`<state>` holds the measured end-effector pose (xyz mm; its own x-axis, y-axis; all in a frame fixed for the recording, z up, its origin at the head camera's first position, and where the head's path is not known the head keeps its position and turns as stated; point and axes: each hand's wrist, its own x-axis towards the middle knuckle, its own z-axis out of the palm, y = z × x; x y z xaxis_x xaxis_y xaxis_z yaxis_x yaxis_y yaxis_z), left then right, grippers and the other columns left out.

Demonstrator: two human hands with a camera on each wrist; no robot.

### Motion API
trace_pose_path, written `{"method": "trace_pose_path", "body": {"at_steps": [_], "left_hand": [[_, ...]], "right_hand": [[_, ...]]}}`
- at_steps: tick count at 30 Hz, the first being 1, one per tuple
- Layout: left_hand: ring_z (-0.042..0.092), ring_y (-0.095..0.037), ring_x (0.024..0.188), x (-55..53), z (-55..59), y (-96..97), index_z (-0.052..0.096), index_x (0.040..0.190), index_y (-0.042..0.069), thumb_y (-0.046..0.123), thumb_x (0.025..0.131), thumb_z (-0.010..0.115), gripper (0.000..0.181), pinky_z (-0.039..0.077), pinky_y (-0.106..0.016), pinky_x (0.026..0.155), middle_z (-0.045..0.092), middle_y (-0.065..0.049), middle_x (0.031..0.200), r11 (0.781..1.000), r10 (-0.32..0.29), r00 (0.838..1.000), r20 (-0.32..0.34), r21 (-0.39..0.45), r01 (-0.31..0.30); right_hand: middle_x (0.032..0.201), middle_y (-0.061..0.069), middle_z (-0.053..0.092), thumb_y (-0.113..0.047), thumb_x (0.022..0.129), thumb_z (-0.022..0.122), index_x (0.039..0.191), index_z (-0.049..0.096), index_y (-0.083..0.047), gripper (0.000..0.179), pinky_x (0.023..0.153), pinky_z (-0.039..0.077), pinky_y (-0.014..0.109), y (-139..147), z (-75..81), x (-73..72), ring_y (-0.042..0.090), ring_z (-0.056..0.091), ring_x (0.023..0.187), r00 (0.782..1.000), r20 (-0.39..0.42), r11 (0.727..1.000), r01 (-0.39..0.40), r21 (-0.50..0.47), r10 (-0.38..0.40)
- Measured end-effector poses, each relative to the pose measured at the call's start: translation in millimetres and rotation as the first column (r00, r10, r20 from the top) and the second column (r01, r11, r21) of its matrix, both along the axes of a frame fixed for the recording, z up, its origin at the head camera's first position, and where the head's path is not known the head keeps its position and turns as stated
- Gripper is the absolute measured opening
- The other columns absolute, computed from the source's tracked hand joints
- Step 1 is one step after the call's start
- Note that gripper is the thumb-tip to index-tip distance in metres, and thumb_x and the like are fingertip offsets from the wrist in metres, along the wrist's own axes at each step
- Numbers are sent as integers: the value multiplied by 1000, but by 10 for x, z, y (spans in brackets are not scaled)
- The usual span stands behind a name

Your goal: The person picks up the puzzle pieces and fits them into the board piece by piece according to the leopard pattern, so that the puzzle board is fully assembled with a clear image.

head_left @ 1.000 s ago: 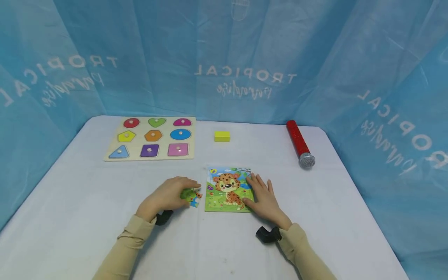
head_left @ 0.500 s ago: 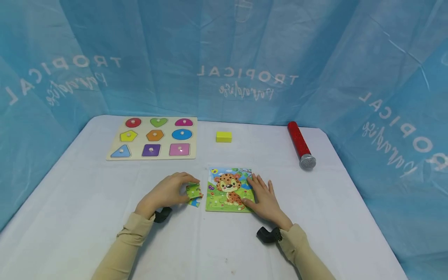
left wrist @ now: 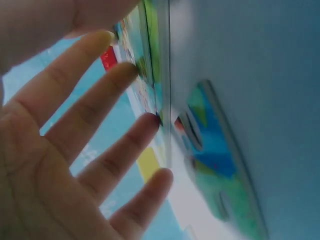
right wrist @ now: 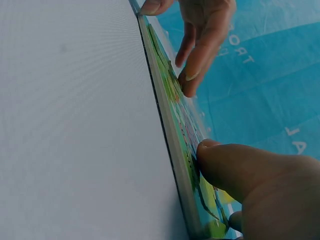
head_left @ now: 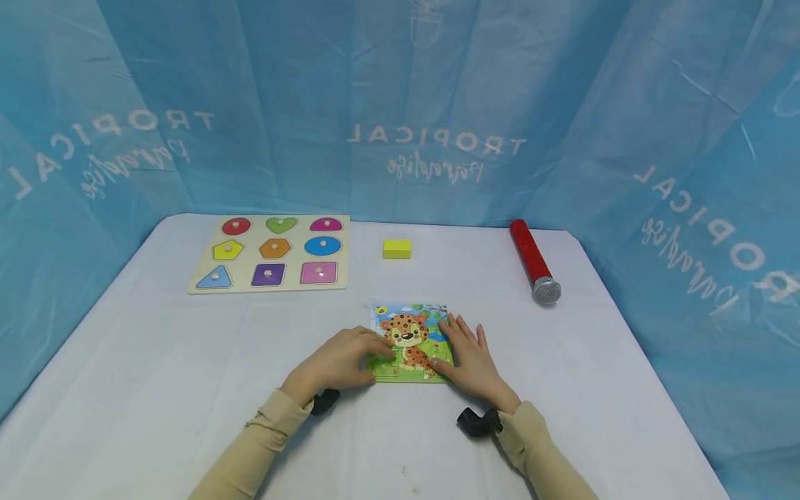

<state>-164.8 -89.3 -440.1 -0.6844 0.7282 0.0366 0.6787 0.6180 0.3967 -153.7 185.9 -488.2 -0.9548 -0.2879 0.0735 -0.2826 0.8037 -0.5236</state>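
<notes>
The jigsaw board (head_left: 409,378) with a leopard cub picture lies flat at the middle of the white table. My left hand (head_left: 337,361) is over its lower left part, thumb and fingers at opposite edges of a green puzzle piece (head_left: 383,368) set on the board. Below this hand, a loose blue and green puzzle piece (left wrist: 215,155) lies on the table beside the board, hidden in the head view. My right hand (head_left: 469,361) rests on the board's right side with fingers spread, its thumb (right wrist: 225,162) pressing on the picture.
A wooden shape board (head_left: 206,267) with knobbed pieces lies at the back left. Behind the jigsaw stands a yellow block (head_left: 396,249). A red microphone (head_left: 530,251) lies at the back right, and a blue curtain (head_left: 437,83) surrounds the table.
My left hand has moved right, from the loose pieces beside the board onto its lower left part, bringing the green puzzle piece along. The right hand stays in place.
</notes>
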Motion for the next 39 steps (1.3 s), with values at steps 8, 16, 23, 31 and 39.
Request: {"method": "trace_pose_path", "body": {"at_steps": [8,16,23,31,39], "left_hand": [[35,-34,143,205,37,-5,57,137,17,37,86,71,56,30,-62,111,45,-5,150,995,-6,997,82,-96,14],[26,-35,147,167,30,-38,54,139,15,33,90,67,53,20,-64,116,43,-5,152,998,1,982,190,-59,10],[50,-36,131,-14,67,-370,67,124,12,10,76,81,51,40,-53,109,64,-7,131,982,178,977,113,45,-184],[60,-26,112,-91,9,-527,73,112,14,6,70,84,44,49,-47,98,71,-1,112,971,233,964,125,28,-238],[53,-14,82,-109,8,-493,70,112,8,4,73,80,41,49,-32,75,59,1,89,948,296,941,167,69,-310]], "right_hand": [[159,18,25,-40,88,66,151,32,-5,79,119,0,61,-6,26,12,37,19,149,1000,-6,1000,-5,28,6],[157,21,27,-39,87,68,149,34,-3,79,118,2,63,-4,37,15,40,22,147,1000,-17,1000,-5,18,6],[159,17,24,-41,88,67,151,32,-6,80,119,0,61,14,-5,15,37,19,149,1000,-11,999,4,31,-3],[159,17,24,-39,87,68,150,33,-5,80,119,-1,61,18,9,41,38,19,148,1000,-11,1000,-6,9,6],[159,18,24,-39,87,68,151,33,-5,80,119,-1,61,-3,12,21,38,18,149,1000,-6,1000,0,2,0]]}}
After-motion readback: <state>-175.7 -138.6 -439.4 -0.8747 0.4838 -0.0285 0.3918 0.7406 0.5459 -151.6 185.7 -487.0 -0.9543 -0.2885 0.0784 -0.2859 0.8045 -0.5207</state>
